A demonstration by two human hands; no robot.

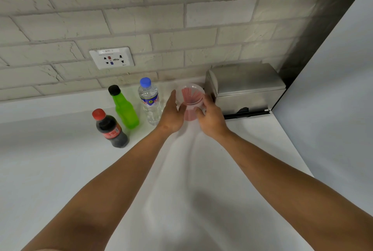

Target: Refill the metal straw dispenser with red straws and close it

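Observation:
A clear plastic cup (190,97) full of red straws (189,94) stands on the white counter near the back wall. My left hand (172,115) wraps its left side and my right hand (211,117) wraps its right side, fingers curled on the cup's body. The metal straw dispenser (245,87) sits just right of the cup against the wall, its lid down and shut. Its dark dispensing slot (245,110) shows along the front bottom.
Three bottles stand left of the cup: a clear water bottle with a blue cap (150,101), a green bottle with a black cap (124,107), a dark cola bottle with a red cap (110,128). A wall socket (112,58) sits above. A grey panel (333,89) bounds the right.

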